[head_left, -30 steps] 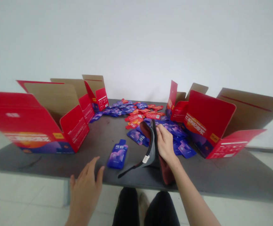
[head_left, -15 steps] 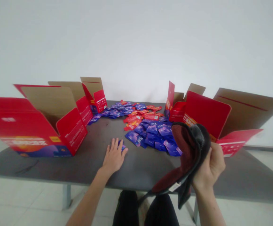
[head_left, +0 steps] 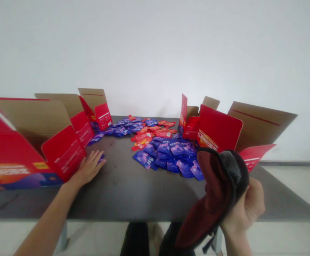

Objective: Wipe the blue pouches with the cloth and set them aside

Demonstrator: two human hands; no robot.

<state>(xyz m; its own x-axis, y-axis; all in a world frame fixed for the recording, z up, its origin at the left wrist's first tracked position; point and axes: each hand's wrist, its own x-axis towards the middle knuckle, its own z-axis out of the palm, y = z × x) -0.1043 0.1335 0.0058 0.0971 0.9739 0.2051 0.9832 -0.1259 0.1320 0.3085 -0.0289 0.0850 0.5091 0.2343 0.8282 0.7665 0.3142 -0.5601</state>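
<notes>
My left hand (head_left: pixel 89 169) lies flat on the table with fingers stretched out, over a small purple packet (head_left: pixel 101 158) that peeks out beside its fingertips. It is close against the near left red box (head_left: pixel 64 153). In front of my body, my right hand (head_left: pixel 247 209) is closed around a maroon cloth piece with black edging (head_left: pixel 210 209), held up above the table's front edge. A grey lining shows at its top and a strap dangles below; its exact kind is unclear. Purple packets (head_left: pixel 171 156) are heaped just beyond it.
Red-orange packets (head_left: pixel 142 140) and more purple packets (head_left: pixel 122 128) spread toward the back of the grey table (head_left: pixel 133 195). Open red cartons with raised flaps line the left side, and others, such as the near right carton (head_left: pixel 219 128), stand on the right. A white wall is behind.
My left hand has slid left across the table with the purple packet beneath it, up to the near left box. The cloth piece has turned and dropped slightly in my right hand. The view has shifted.
</notes>
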